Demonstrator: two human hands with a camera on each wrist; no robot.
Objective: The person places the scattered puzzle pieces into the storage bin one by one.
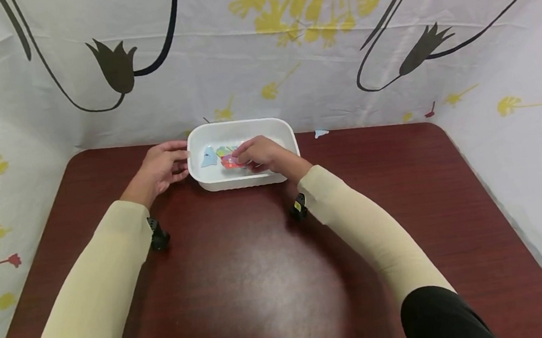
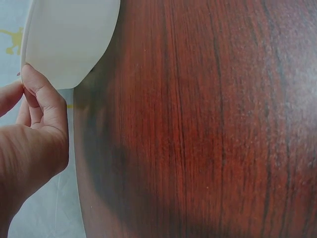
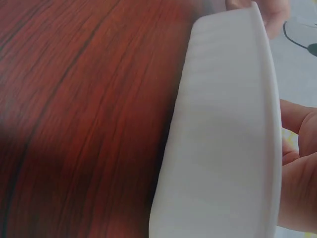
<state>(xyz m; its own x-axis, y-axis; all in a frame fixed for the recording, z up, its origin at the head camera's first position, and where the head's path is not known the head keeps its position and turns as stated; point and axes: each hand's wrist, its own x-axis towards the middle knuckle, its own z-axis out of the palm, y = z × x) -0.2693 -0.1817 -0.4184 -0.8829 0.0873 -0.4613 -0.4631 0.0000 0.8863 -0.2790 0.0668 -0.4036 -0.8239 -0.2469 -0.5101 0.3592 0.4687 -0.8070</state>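
A white plastic tub (image 1: 245,183) stands at the back of the table. My left hand (image 1: 166,166) is at its left end; in the left wrist view, thumb and index finger pinch the tub's rim. Reaching over the front wall, my right hand (image 1: 264,156) has its fingers down inside the tub, bent over small flat coloured pieces. Among these are a light blue piece (image 1: 208,157) at the left and a red and pink piece (image 1: 230,161) beside the right fingertips. The tub wall hides those fingertips in the right wrist view, so any grip is unclear.
The dark reddish-brown wooden table (image 1: 243,282) reaches back to a white patterned cloth (image 1: 218,42), which also hangs at both sides. A small pale blue piece (image 1: 320,133) lies at the table's back edge, right of the tub.
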